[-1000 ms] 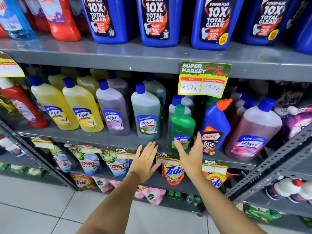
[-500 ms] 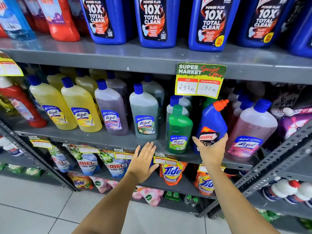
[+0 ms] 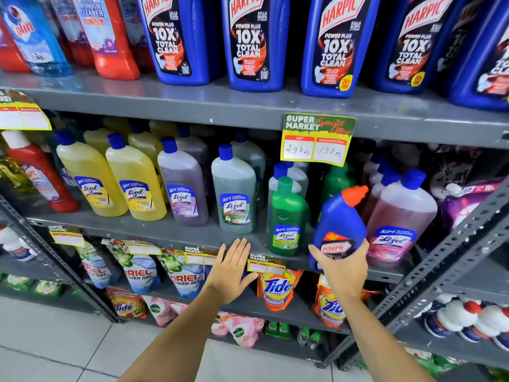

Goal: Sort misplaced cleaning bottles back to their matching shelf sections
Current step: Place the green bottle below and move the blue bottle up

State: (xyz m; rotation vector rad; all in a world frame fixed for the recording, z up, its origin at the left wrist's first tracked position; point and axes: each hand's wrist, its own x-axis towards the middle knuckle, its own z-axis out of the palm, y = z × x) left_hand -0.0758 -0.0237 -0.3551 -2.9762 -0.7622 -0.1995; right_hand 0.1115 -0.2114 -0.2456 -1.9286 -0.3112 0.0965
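So my right hand [image 3: 341, 261] is wrapped around the bottom of the small blue toilet cleaner bottle [image 3: 340, 228] with the orange cap, and it's tipped a bit to the right, base just at the front lip of the middle shelf [image 3: 154, 230]. It's squeezed into a tight spot: a green floor cleaner bottle [image 3: 286, 219] stands just to its left and a pink floor cleaner bottle [image 3: 400, 216] is pressed right up against its other side, with more blue-capped bottles packed behind. The yellow price tag [image 3: 316, 140] hangs off the shelf above, right over that gap. My left hand [image 3: 232, 267] is empty, fingers spread flat, hovering in front of the shelf edge near the little offer stickers, below the grey-green bottle [image 3: 234, 194]. Further left there's a purple one and two yellow ones. The big blue toilet cleaner bottles [image 3: 252, 40] all line up on the top shelf [image 3: 248, 108], directly overhead.
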